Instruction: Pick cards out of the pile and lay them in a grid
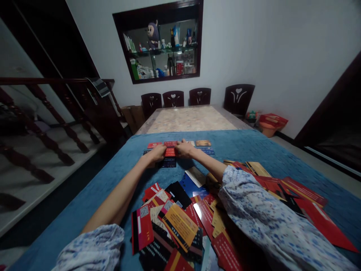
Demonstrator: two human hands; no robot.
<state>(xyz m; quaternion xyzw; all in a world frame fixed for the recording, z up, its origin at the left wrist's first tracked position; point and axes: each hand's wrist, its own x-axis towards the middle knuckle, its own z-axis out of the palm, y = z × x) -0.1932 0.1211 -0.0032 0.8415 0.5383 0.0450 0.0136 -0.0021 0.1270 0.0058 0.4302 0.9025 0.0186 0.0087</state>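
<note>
1. Card (170,152), red with pale print, lies between the person's two hands, near the far edge of the blue cloth (113,188).
2. Left hand (158,152) has its fingers bent down at the card's left end; right hand (184,149) does likewise at the right end. Whether either pinches it or merely presses cannot be told.
3. The step in hand looks like straightening this card among its neighbours: a far red card (170,143) just beyond, a dark card (168,163) just nearer, a gold card (203,143) off to the right.
4. The next move seems to call for easing the fingers away without nudging those rows.
5. Nearer the person, a loose heap of cards (180,226) overlaps at all angles.
6. Past the cloth, the surface (188,118) runs toward dark chairs (195,97).
</note>
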